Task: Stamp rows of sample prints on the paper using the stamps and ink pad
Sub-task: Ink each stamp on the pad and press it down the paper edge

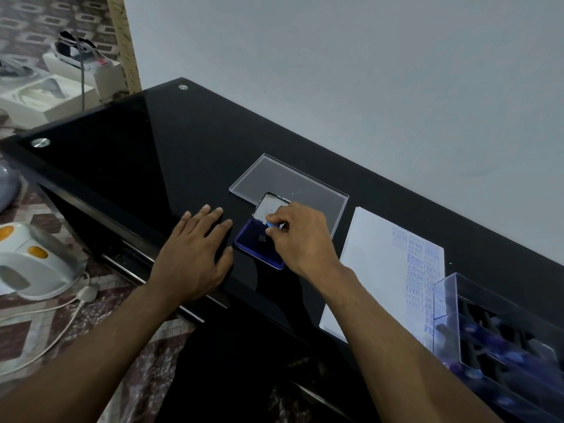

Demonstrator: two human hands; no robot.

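A blue ink pad (251, 243) lies open on the black glass table (146, 154), its lid (265, 206) tilted up at the back. My right hand (300, 239) pinches a small blue-topped stamp (271, 226) and holds it down on the pad's dark ink surface. My left hand (195, 251) lies flat on the table, fingers spread, just left of the pad. The white paper (378, 270) lies to the right and carries several blue prints such as SAMPLE and AIR MAIL along its right side.
A clear plastic lid (302, 181) lies flat behind the ink pad. A clear box (500, 340) holding several stamps stands at the right, overlapping the paper's corner. A wall runs close behind the table. A white appliance (33, 261) and cable sit on the floor at left.
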